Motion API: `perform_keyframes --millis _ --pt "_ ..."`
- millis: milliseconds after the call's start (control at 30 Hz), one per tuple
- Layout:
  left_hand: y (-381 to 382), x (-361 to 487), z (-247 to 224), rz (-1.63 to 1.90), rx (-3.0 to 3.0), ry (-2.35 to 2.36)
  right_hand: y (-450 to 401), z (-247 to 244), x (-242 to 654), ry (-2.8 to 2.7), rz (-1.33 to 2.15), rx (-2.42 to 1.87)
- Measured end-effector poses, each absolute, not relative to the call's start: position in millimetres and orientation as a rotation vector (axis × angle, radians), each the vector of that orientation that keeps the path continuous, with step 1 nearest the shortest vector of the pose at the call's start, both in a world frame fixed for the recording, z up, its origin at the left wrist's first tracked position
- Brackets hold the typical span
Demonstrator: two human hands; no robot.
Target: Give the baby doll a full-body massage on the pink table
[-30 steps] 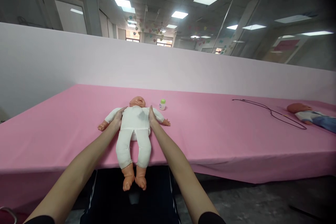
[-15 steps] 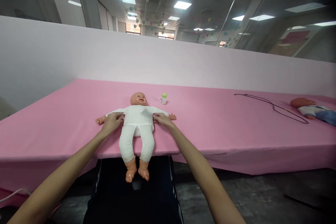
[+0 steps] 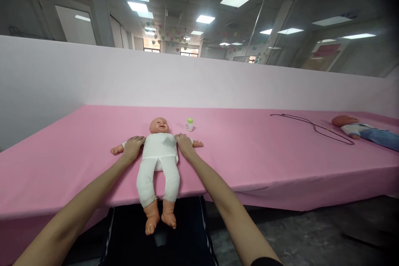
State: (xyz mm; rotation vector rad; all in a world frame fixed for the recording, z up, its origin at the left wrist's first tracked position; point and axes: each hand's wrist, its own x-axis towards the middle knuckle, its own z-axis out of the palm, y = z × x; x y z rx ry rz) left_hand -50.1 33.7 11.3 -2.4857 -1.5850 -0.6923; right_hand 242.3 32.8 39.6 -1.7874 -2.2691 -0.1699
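Note:
A baby doll [image 3: 159,146] in a white cloth suit lies face up, its arms spread and its feet hanging past the table's front edge. My left hand [image 3: 134,146] is closed over the doll's upper arm on the left of the view, close to the shoulder. On the other side, my right hand [image 3: 184,144] holds the opposite upper arm beside the chest. The undersides of both hands are hidden. A small white bottle with a green cap [image 3: 189,124] stands just right of the doll's head.
The table is covered by a pink cloth [image 3: 243,149]. A thin black cable [image 3: 314,126] lies at the right, near a second doll [image 3: 368,132] in blue and white. Behind the table rises a white partition [image 3: 174,79] topped with glass.
My hands have slid up from the doll's sides to its upper arms near the shoulders. The camera view has tilted up and shifted slightly right.

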Motion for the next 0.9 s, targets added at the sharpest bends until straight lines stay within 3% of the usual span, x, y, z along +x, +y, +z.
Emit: perform_keyframes --millis 333,500,567,767,900 --pt "71.4 -54.2 -6.3 -0.791 -2.375 -1.657 60.6 5.3 235.8 -2.187 -0.247 -1.781" --pt "55.1 -58.6 -1.0 -1.265 -2.294 -1.609 51.5 5.5 241.3 -2.096 -0.189 -1.667" --pt "43.9 -53.6 6.4 -1.419 -2.314 -1.609 46.8 10.0 243.4 -2.061 -0.142 -1.675" --pt "35.8 -0.3 48.7 -1.37 -2.683 -1.537 47.0 19.1 252.1 -1.987 -0.081 -1.684" --pt "63.0 69.9 85.3 -1.925 -2.965 -1.55 55.0 16.5 260.6 -1.88 -0.08 -1.672"
